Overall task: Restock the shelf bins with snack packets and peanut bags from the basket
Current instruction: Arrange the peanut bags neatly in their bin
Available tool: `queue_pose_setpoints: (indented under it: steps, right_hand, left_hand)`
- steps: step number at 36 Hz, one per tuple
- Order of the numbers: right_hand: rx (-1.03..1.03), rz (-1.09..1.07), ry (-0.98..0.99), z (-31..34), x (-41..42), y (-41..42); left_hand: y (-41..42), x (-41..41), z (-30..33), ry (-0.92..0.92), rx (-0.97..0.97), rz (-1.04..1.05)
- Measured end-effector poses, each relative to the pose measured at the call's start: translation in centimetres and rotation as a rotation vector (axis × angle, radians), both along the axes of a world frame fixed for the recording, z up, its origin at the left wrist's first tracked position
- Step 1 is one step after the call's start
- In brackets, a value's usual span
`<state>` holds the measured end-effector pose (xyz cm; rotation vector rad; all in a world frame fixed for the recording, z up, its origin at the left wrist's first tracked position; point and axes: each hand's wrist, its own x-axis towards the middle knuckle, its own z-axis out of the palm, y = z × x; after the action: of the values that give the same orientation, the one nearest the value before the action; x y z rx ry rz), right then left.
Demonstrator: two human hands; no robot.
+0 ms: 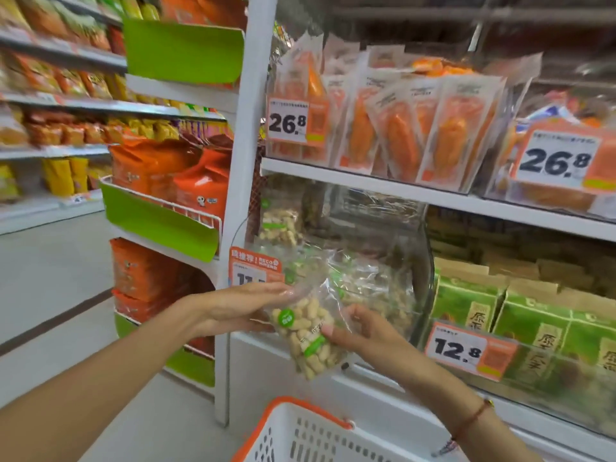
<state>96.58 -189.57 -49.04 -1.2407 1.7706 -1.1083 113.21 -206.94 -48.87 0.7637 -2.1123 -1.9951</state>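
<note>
both hands hold the peanut bag (308, 331), left hand (233, 308) at its top-left, right hand (363, 331) pinching its right edge, long axis tilted, clear bin (383, 261) just behind and above.

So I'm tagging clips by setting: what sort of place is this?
Most likely a grocery or snack shop aisle: stocked shelves, price tags, a shopping basket, and a peanut bag held in both hands.

The white plastic basket with an orange rim (310, 428) is cut off by the bottom edge; the orange price tag (255, 266) behind the left hand (233, 308) is half hidden; upper shelves blur.
</note>
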Motion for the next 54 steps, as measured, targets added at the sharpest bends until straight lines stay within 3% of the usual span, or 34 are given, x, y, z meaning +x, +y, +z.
queue_pose_setpoints:
  steps: [7, 15, 20, 23, 27, 31, 34, 37, 39, 43, 47, 51, 54]
  right_hand:
    - [-0.208, -0.086, -0.135, 3.5, 0.7, -3.7]
    - [-0.395, -0.222, 0.042, 5.9, 1.9, -12.5]
    - [-0.408, -0.218, 0.101, 4.8, 2.7, -16.2]
    - [-0.427, -0.208, 0.175, 3.8, 2.6, -17.0]
    - [-0.307, -0.333, 0.554, 2.8, 1.6, -17.7]
    - [-0.224, -0.331, 0.478, 4.3, 1.4, -17.9]
    - [-0.153, -0.250, 0.384, 5.4, 0.8, -17.9]
    - [-0.228, -0.295, 0.353, 5.4, 0.8, -18.0]
    - [-0.293, -0.349, 0.376, 5.2, 1.1, -18.2]
    - [-0.322, -0.408, 0.414, 5.5, 1.9, -18.6]
    - [-0.140, -0.336, 0.449, 6.3, 2.7, -18.7]
    - [-0.101, -0.277, 0.455, 6.6, 2.9, -18.8]
    - [-0.108, -0.174, 0.314, 6.9, 2.2, -18.5]
  left_hand:
    - [-2.6, 0.4, 2.2, 0.429, 0.252, 0.133]
    - [-4.4, -2.0, 4.6, 0.401, -0.305, 0.445]
    - [-5.9, -2.4, 4.8, 0.512, -0.370, 0.542]
    - [-7.0, -2.5, 3.7, 0.449, -0.444, 0.559]
    - [-7.7, -2.7, 2.4, 0.262, -0.711, 0.703]
    - [-6.7, -2.7, 2.1, 0.253, -0.800, 0.866]
    - [-6.7, -2.9, 2.1, 0.265, -0.714, 0.778]
    - [-7.0, -2.9, 2.2, 0.314, -0.745, 0.715]
    - [-7.0, -2.9, 2.3, 0.302, -0.864, 0.752]
    - [-6.8, -2.7, 2.8, 0.112, -1.237, 0.925]
    - [-7.4, -2.4, 3.0, -0.017, -1.421, 0.773]
    - [-7.7, -2.1, 3.1, -0.090, -1.405, 0.678]
    - [-7.6, -1.9, 3.2, -0.098, -1.361, 0.679]
